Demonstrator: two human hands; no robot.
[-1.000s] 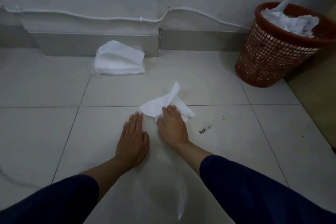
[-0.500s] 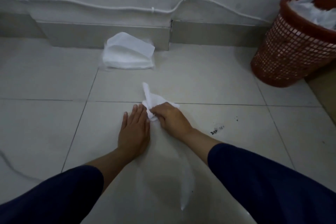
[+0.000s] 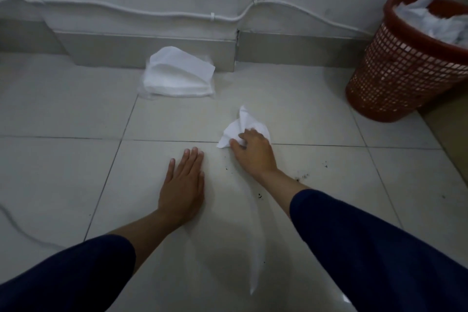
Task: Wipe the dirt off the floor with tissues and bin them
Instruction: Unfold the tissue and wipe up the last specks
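My right hand (image 3: 254,153) presses a crumpled white tissue (image 3: 240,128) onto the pale floor tiles, fingers closed over it. My left hand (image 3: 183,185) lies flat on the floor to its left, palm down, fingers together, holding nothing. Small dark specks of dirt (image 3: 302,177) lie on the tile just right of my right wrist, with a few more specks (image 3: 325,164) farther right. A red mesh bin (image 3: 395,68) full of used white tissues stands at the far right by the wall.
A pack of clean white tissues (image 3: 177,77) lies against the skirting at the back. A white cable (image 3: 152,11) runs along the wall. Another cable (image 3: 15,225) lies on the floor at the left. A beige cabinet side (image 3: 450,129) stands beside the bin.
My right hand has slid the tissue to the right, away from my left hand, and more specks show near the wrist. The left hand has stayed flat on the floor.
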